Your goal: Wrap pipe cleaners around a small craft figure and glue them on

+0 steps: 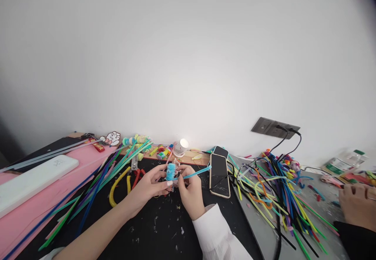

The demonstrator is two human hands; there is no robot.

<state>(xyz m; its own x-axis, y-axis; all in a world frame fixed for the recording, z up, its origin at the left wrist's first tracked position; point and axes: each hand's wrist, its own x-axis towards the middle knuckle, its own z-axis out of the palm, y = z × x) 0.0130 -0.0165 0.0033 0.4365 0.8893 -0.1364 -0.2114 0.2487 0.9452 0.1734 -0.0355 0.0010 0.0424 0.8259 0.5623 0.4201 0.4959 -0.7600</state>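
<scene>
Spreading beneath a long white case (38,181) at my far left, a pink sheet (17,224) covers that end of the counter (158,232). Chenille stems (93,199) slant across its edge, their near ends fanned toward me, probably so single ones separate easily. Yellow-handled pliers (115,185) lie just beside my left forearm, likely for quick reach. My left grip (154,179) is clamped on a light-blue chenille coil (170,172), raised in front of me over the black counter, seemingly to steady it. Beyond it stands a paper cup (180,148). My right grip (190,185) is pinched together at the coil's side, on the light-blue stem (198,172) trailing rightward, perhaps to guide it; my fingers hide the exact contact. A smartphone (219,174) lies just beside that grip. Farther right, a mixed heap of stems (283,189) sprawls near cables (296,144) from a wall socket (266,127). Another person's hand (357,205) rests near a plastic bottle (342,166), well apart from mine.
</scene>
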